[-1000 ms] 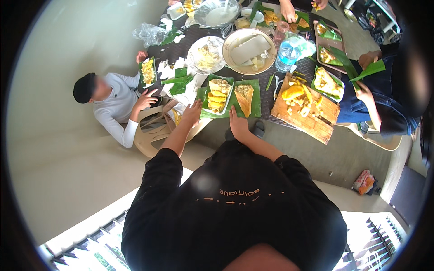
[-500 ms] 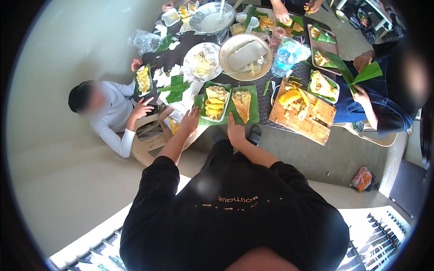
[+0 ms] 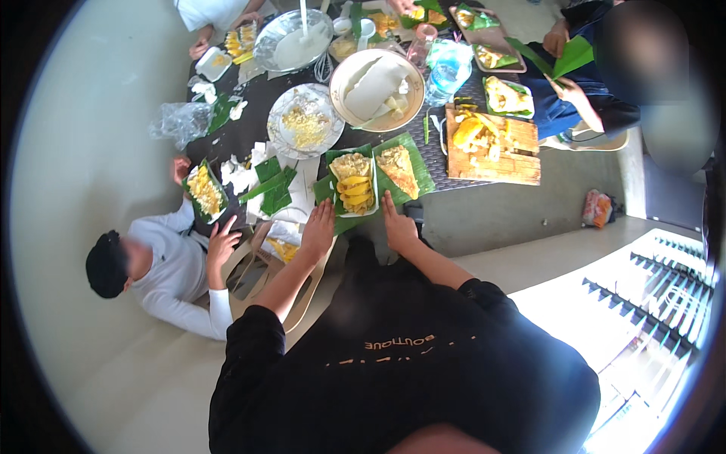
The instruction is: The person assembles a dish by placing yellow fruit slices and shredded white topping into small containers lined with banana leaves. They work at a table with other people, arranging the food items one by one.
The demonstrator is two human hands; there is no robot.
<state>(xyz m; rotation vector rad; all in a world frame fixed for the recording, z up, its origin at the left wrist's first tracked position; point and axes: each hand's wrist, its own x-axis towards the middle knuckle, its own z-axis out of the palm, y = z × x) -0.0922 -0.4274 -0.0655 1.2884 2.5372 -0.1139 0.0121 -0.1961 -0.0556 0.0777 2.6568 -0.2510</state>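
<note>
My left hand (image 3: 320, 227) lies with fingers stretched out at the near left edge of a green banana leaf (image 3: 420, 175). At its near right edge is my right hand (image 3: 398, 227), fingers also straight and pointing away from me. Between and beyond my fingertips, a white tray (image 3: 375, 203) lined with leaf holds a folded crepe-like piece with yellow mango slices (image 3: 353, 191) on its near half. To the right of the tray, a folded golden crepe (image 3: 397, 169) rests directly on the leaf. Neither hand grips anything.
Beyond stand a marbled plate (image 3: 274, 113) with yellow crumbs, a large bowl (image 3: 417, 102), a steel basin (image 3: 261, 54) and a blue pitcher (image 3: 446, 79). A wooden board (image 3: 503, 168) bears mango pieces. At left a person holds a filled dish (image 3: 204, 192); at right another holds leaf pieces (image 3: 576, 57).
My view has turned, so the table appears shifted left and tilted. Both hands stay at the leaf's near edge, fingers still straight. The filled tray and crepe keep their places on the leaf.
</note>
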